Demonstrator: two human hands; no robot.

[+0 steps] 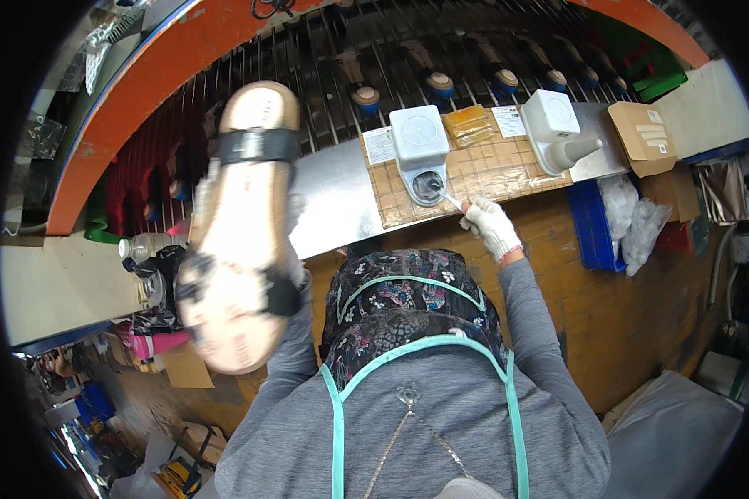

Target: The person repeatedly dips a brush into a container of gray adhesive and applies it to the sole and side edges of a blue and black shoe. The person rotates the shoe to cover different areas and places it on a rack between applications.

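A beige sandal with black straps is held up, sole lengthwise, at the left; it looks blurred and close. My left hand grips it from behind, mostly hidden by the sandal. In a white knit glove, my right hand pinches the thin handle of a brush. The brush's tip reaches into the round opening of a white plastic glue pot, which stands on a cardboard sheet on the bench.
A second white pot with a cone-shaped piece stands to the right, near an amber block. Behind is a rack of metal rods carrying several shoe forms. A cardboard box and a blue crate are at the right; a plastic bottle lies left.
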